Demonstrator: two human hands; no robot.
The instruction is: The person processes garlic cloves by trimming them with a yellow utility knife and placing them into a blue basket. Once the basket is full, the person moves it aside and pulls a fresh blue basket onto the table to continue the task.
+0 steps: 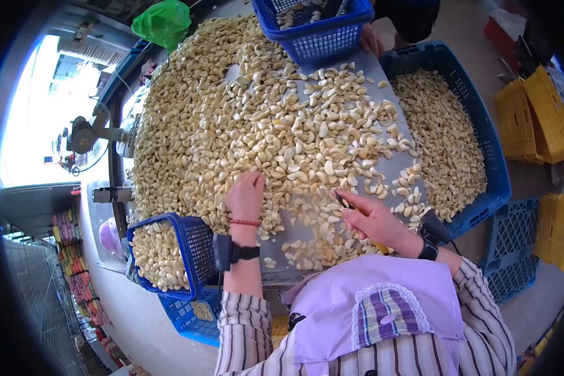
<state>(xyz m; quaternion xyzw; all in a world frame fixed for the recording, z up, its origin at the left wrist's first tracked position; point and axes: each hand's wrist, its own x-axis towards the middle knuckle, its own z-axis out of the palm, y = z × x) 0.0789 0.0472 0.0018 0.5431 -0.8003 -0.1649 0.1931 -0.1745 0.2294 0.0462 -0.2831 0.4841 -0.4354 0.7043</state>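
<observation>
While left hand spreads flat, fingers open, into garlic clove heap on metal table, right hand closed around small knife, blade near loose cloves. Judged partway: big blue crate at right well filled, small blue basket at left partly filled, large pile on table left unsorted. Co-worker's hand beside far basket.

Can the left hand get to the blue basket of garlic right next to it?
Probably yes. The left hand rests on the garlic pile, and the blue basket sits open-topped just beside that wrist, with nothing between them.
</observation>
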